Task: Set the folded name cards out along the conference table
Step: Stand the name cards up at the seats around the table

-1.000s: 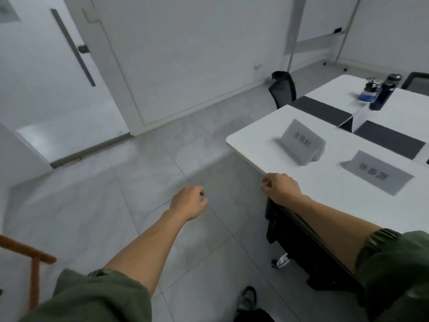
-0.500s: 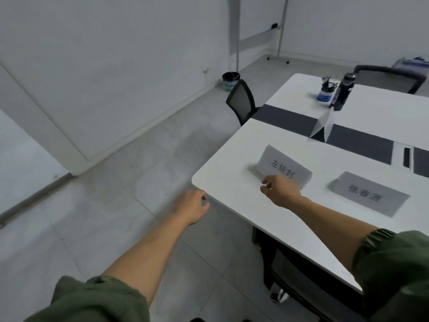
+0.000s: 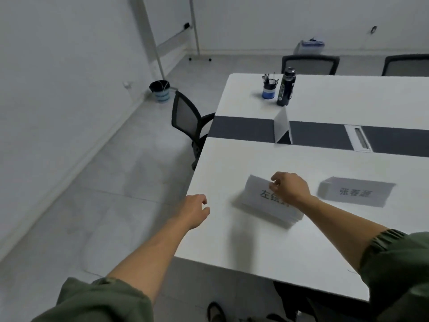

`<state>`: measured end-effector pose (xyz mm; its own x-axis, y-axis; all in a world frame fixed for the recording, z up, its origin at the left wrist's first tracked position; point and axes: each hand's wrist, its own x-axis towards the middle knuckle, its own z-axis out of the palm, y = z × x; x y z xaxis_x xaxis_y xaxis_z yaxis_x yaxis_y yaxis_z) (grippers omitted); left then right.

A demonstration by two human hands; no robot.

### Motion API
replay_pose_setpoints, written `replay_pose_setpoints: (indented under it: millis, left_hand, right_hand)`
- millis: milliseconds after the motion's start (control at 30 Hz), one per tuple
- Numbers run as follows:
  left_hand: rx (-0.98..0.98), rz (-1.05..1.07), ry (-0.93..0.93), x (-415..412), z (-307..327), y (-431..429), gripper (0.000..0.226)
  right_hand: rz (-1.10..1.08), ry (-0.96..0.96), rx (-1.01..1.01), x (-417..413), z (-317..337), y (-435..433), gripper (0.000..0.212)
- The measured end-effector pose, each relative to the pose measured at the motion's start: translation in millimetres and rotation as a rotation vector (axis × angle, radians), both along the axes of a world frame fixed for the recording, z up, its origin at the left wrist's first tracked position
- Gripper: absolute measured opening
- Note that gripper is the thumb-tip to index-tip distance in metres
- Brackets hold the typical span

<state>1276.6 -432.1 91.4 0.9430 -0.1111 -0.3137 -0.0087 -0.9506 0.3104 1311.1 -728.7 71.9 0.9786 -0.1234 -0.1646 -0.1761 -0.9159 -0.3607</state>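
pinch ridge of pale grey folded paper name card (image 3: pixel 257 194) near left end of white table (image 3: pixel 232 247). right hand (image 3: pixel 290 189) curled over it, grip unclear; left hand (image 3: pixel 195 210) loose, empty. lift without flattening.

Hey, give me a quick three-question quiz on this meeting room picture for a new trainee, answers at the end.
1. True or false: the left hand holds something.
2. How many name cards are on the table?
3. What stands beside the pen cup? A bottle, B mug, C laptop.
Key: 1 false; 2 three; 3 A.
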Motion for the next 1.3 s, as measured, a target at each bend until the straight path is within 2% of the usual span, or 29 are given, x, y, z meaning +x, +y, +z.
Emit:
replay_pose_setpoints:
  millis: [100,300,467,633,967,1133,1300]
  left_hand:
    - [-0.005,-0.072,0.055,39,-16,-4,0.033]
    - [0.031,-0.236,0.127,82,-53,-40,0.036]
    - [0.042,-0.288,0.182,103,-81,-66,0.036]
    - [0.087,-0.319,0.2,128,-107,-78,0.039]
    - [0.277,-0.471,0.174,125,-167,-78,0.071]
    - [0.272,-0.529,0.063,116,-186,-68,0.071]
    - [0.367,-0.671,0.15,127,-184,-62,0.075]
  right_hand:
    - [-0.087,0.013,0.032,8,-3,-4,0.039]
    - [-0.153,0.256,0.151,28,-15,-34,0.063]
    - [-0.111,0.517,0.265,54,-39,-48,0.079]
    - [-0.025,0.728,0.331,82,-56,-54,0.08]
    - [-0.022,0.715,0.35,91,-67,-58,0.08]
    - [-0.073,0.726,0.361,88,-60,-54,0.072]
    - [-0.235,0.689,0.429,73,-37,-50,0.066]
